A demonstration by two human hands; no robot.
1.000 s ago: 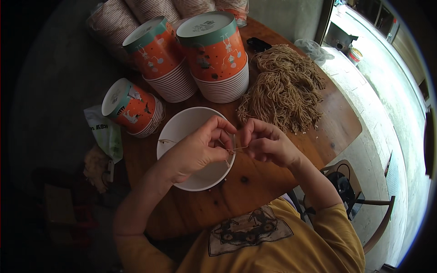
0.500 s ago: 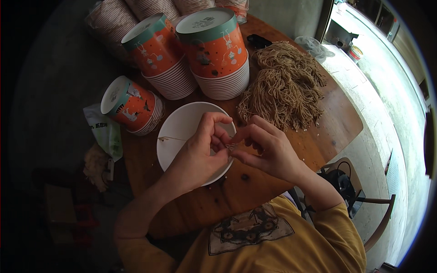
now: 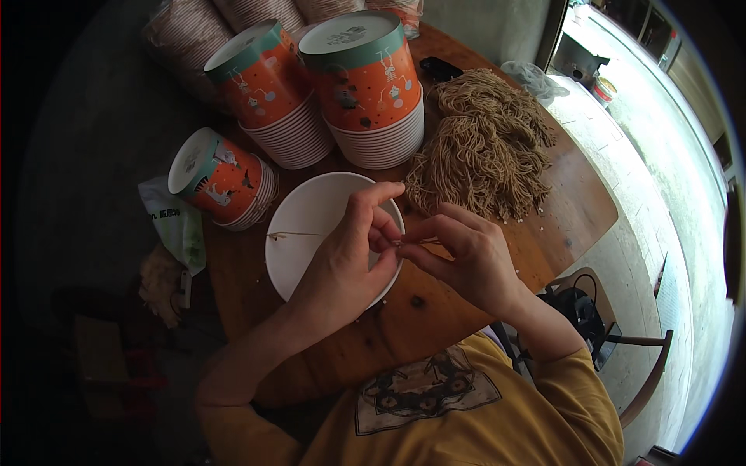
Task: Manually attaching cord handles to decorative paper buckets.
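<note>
Both hands meet above the right rim of a white round tub (image 3: 299,268). My left hand (image 3: 342,256) pinches a thin tan cord (image 3: 295,234), whose knotted-looking end sticks out leftward over the tub. Thumb and forefinger of my right hand (image 3: 466,256) are closed on the cord at the fingertips of the left. Exactly how the cord runs between the fingers is hidden. Beyond the right hand, a big heap of tan cords (image 3: 489,144) lies on the wooden table (image 3: 579,198), with small pale bits along its near edge.
Stacks of upturned orange-and-green paper tubs (image 3: 361,78) stand at the back, and a smaller stack (image 3: 221,179) leans at the left. Wrapped cup stacks (image 3: 186,46) are behind. A clear plastic bag (image 3: 535,81) lies at the far right; a wooden chair (image 3: 657,373) stands beside the table.
My right thumb and fingers have closed in to a tighter pinch against the left fingertips. My left forefinger has stretched out further over the top.
</note>
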